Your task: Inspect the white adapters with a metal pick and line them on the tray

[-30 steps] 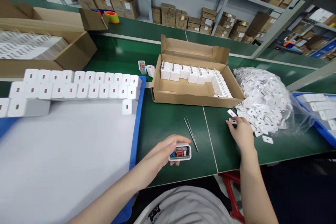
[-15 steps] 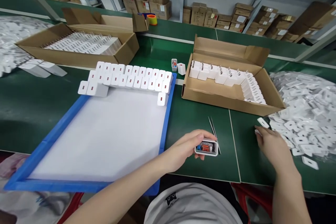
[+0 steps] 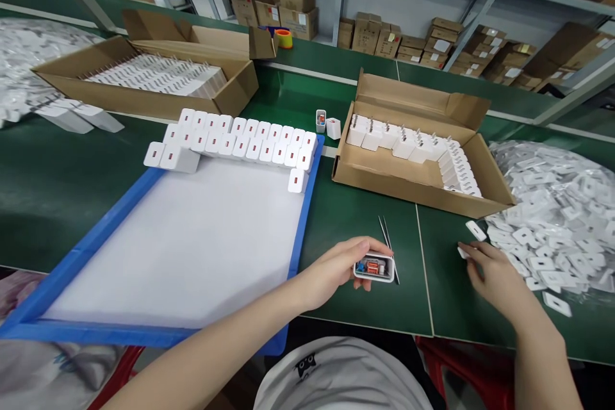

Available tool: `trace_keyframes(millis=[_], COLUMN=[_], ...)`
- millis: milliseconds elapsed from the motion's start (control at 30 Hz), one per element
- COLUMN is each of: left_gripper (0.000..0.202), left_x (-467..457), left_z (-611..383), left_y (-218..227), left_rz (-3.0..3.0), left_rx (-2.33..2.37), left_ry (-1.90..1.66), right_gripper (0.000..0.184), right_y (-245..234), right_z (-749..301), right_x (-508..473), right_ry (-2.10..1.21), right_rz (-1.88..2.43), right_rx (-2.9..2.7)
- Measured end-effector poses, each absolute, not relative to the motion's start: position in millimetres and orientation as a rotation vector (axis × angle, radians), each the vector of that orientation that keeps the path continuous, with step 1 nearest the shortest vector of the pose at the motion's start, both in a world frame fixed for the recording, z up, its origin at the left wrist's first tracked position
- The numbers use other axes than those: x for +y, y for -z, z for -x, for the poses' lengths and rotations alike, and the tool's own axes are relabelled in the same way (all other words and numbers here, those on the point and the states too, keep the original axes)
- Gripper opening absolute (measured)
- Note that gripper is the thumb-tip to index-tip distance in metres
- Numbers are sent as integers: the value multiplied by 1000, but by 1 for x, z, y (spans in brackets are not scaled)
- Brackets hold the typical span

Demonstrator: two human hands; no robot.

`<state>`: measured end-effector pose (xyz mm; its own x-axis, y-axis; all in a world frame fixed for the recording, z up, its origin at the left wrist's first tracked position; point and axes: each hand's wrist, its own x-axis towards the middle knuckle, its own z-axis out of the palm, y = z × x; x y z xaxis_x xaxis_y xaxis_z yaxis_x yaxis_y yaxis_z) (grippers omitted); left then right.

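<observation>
The left hand (image 3: 339, 269) grips an open charger shell (image 3: 374, 268) low over the green table (image 3: 355, 211), fingers curled round its back so the red and blue parts inside face the camera, and tweezers (image 3: 388, 242) lie on the table just beside it. The right hand (image 3: 494, 275) rests on the table at the near edge of the heap of white covers (image 3: 552, 218), fingers loosely bent with one small cover (image 3: 462, 252) at the fingertips, though a firm pinch cannot be made out. Behind stand a carton (image 3: 418, 186) of plugs and a blue tray (image 3: 300, 224) with rows of finished chargers (image 3: 240, 141).
</observation>
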<state>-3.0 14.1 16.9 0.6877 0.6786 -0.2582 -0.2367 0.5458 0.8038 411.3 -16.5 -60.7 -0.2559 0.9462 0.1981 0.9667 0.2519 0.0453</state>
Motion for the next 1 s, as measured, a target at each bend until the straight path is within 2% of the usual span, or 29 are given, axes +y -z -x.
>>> trace_keyframes(millis=[400, 533, 667, 733, 1000], left_gripper=[64, 64, 67, 67, 67], left_x=[14, 14, 12, 10, 10], left_z=[2, 1, -2, -3, -3], left_y=[-18, -16, -13, -12, -15], left_rz=[-815, -820, -836, -843, -861], left_rx=[615, 622, 643, 650, 654], left_ry=[-575, -554, -518, -514, -529], right_gripper=[37, 21, 26, 27, 43], right_y=[30, 3, -17, -19, -10], right_z=[-400, -350, -270, -236, -197], right_x=[-17, -30, -39, -37, -30], right_ry=[63, -80, -194, -217, -184], right_rz=[1748, 1397, 915, 776, 724], right_rx=[-2410, -2219, -1705, -1706, -1922])
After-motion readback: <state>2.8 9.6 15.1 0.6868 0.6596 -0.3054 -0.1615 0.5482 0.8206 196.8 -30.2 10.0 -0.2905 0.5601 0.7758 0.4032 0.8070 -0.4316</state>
